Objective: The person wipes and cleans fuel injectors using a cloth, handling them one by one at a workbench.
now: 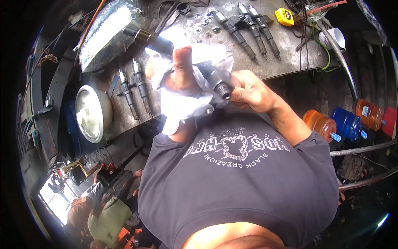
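Observation:
A dark metal fuel injector [215, 79] is held up close in front of my chest, slanting across the view with its threaded port toward me. My left hand [182, 72] is wrapped round its middle through a white cloth [182, 106], thumb lying on top. Curled against the injector's port end are the fingers of my right hand [253, 91], with their tips partly hidden behind it. On the metal bench [286, 62] beyond, several similar injectors [236, 35] lie at the far right. Two more injectors [143, 85] lie on the left side.
A white bowl [108, 110] stands at the bench's left edge, below a plastic-wrapped package [101, 54]. At the far right are a yellow tape measure [284, 17], a white cup [338, 38] and cables. Large orange and blue bottles [346, 123] sit right. People [108, 222] appear lower left.

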A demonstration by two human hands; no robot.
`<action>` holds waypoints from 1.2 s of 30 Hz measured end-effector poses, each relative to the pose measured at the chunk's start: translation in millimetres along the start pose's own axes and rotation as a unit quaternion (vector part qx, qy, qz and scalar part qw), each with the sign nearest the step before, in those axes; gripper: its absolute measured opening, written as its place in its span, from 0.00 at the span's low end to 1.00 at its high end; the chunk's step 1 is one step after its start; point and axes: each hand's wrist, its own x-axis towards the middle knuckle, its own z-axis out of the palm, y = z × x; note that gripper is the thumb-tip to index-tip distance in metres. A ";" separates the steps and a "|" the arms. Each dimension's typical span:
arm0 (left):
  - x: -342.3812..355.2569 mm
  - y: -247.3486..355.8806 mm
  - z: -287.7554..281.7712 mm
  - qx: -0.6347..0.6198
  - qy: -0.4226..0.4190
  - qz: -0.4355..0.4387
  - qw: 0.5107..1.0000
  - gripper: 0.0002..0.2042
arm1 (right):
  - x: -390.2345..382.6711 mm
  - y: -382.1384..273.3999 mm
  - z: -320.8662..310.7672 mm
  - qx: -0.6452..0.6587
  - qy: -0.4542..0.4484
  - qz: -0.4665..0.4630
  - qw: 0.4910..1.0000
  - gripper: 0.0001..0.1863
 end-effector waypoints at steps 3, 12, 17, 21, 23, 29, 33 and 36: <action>0.8 -9.3 -5.2 -0.063 -0.014 -0.022 0.998 0.15 | 0.9 -3.3 3.8 -0.164 0.099 -0.059 0.980 0.11; 8.6 -30.8 -59.6 -0.140 -0.222 -0.032 0.964 0.23 | -5.2 -3.6 -4.4 -0.137 0.151 -0.184 0.961 0.15; -28.2 -36.7 -33.8 -0.001 -0.220 -0.048 0.974 0.28 | -5.0 -9.8 -9.4 -0.099 0.143 -0.116 0.978 0.13; -6.5 -30.9 -22.9 -0.034 -0.166 0.030 0.985 0.33 | -0.2 -19.3 -1.6 -0.226 0.185 -0.185 0.938 0.15; 13.1 -17.1 -23.5 -0.106 -0.182 0.085 0.974 0.36 | -3.5 -14.2 -7.5 -0.294 0.259 -0.173 0.903 0.18; 30.3 4.2 -11.4 -0.080 -0.166 0.138 0.973 0.36 | -12.5 -5.9 -5.5 -0.319 0.229 -0.125 0.911 0.15; 40.1 8.8 4.8 -0.126 -0.190 0.160 0.960 0.09 | -10.5 10.6 -1.6 -0.419 0.237 -0.106 0.870 0.15; 47.6 -15.1 -26.9 -0.129 -0.280 0.156 0.939 0.13 | -9.6 11.0 -5.2 -0.336 0.149 -0.076 0.927 0.11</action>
